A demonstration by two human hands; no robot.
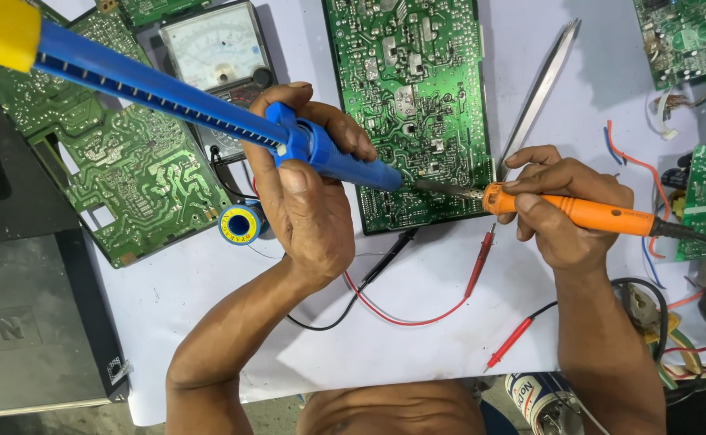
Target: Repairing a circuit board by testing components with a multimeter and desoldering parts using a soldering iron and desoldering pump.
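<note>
Multimeter (pixel 218 50), tweezers (pixel 540 95), solder spool (pixel 240 224).

Between your hands lies the circuit board (pixel 408 105), its near edge under both tool tips. Left of your left hand (pixel 305 193) sit a solder spool (pixel 240 224) and another board (pixel 119 177); tweezers (pixel 538 93) lie beyond your right hand (pixel 566 205); probes (pixel 482 262) lie nearer you on the bench (pixel 417 338).

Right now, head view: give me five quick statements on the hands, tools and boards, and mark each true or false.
1. The left hand grips a blue solder sucker. True.
2. The right hand holds tweezers. False: it holds an orange soldering iron; the tweezers lie on the table.
3. Both tool tips meet at the lower edge of the middle circuit board. True.
4. The solder spool sits on the middle board. False: it sits on the white sheet.
5. The meter has a digital screen. False: it has a needle dial.
</note>
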